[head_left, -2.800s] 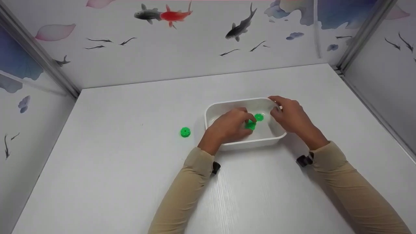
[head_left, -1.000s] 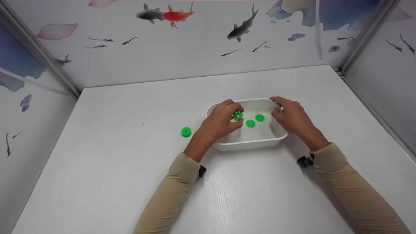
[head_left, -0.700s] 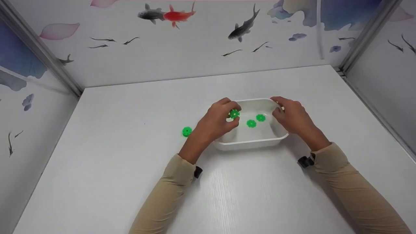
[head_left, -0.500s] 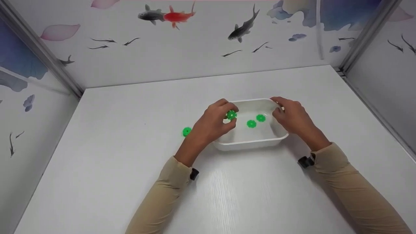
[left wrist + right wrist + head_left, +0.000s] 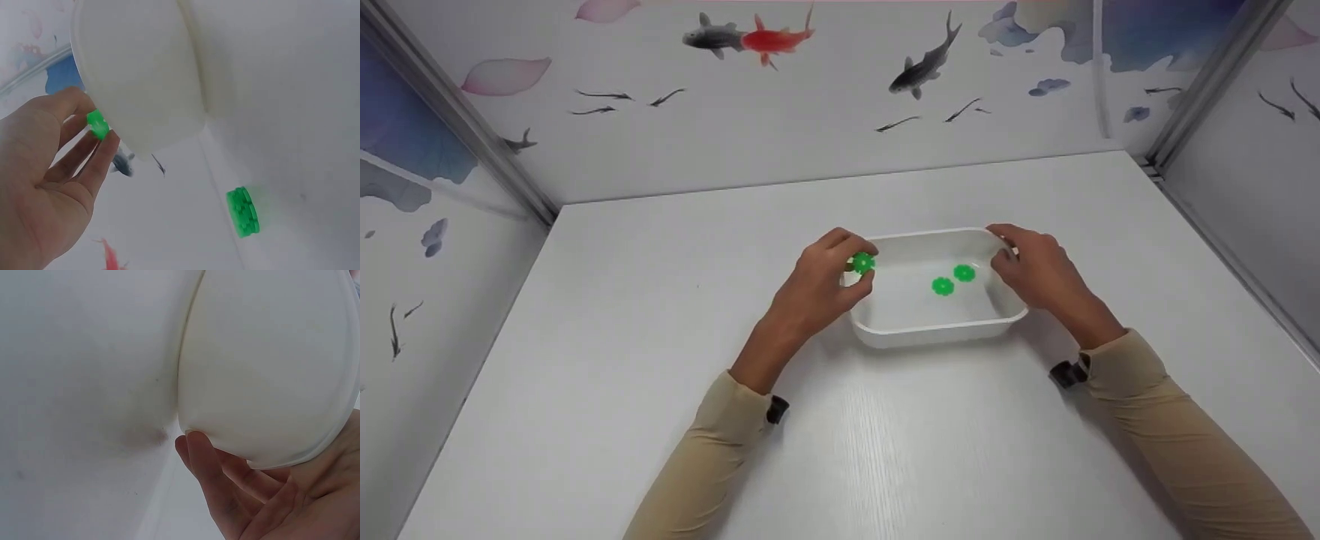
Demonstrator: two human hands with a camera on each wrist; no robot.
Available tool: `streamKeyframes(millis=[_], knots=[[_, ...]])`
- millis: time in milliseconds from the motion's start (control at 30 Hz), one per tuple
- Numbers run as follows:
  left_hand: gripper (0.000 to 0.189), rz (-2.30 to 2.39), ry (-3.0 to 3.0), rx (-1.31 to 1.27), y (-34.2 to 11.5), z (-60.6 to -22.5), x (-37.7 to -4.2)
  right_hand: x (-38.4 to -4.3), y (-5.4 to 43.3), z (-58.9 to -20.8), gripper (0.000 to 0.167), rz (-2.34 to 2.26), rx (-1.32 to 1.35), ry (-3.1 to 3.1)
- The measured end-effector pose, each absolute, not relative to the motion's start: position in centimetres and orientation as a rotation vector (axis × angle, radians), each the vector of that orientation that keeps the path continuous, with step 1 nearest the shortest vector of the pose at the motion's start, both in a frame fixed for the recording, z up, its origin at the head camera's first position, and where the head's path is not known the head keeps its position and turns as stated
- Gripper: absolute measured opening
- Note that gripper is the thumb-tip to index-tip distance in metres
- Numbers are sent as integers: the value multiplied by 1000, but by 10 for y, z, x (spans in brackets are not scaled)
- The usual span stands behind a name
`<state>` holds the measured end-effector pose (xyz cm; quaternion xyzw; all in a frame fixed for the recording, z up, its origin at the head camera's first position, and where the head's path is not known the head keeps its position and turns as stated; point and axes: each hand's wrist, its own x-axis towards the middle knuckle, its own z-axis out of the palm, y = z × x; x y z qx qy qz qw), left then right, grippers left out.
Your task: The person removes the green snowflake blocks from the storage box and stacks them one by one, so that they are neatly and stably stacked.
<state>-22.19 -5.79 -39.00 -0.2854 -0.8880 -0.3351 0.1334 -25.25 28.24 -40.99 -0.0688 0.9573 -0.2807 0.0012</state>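
My left hand (image 5: 814, 286) pinches a green flower-shaped plastic disc (image 5: 864, 262) between thumb and fingers, at the left rim of a white plastic tub (image 5: 937, 328). Two more such discs lie inside on the tub's floor: a nearer disc (image 5: 943, 286) and a farther disc (image 5: 964, 273). My right hand (image 5: 1041, 271) grips the tub's right end, its fingers reaching down the outer wall in the right wrist view. On the table left of the tub, a short stack of green discs (image 5: 243, 212) shows in the left wrist view. In the head view the left hand hides that stack.
The tub stands on a white table (image 5: 622, 360) with a grained top. Behind it rises a white panel (image 5: 780, 127) printed with fish and petals. Side panels with metal posts (image 5: 1215, 90) border the table left and right.
My left hand has lifted a disc from the tub's floor and carried it left to the rim, now covering the stack in the head view. The right hand keeps its grip on the tub.
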Motion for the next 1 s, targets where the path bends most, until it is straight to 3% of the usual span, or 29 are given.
streamKeyframes(millis=[1000], knots=[[25,-1054,-2553,-715,-109,-399,-216,-252,282,-407,52,-888,-208,2979]])
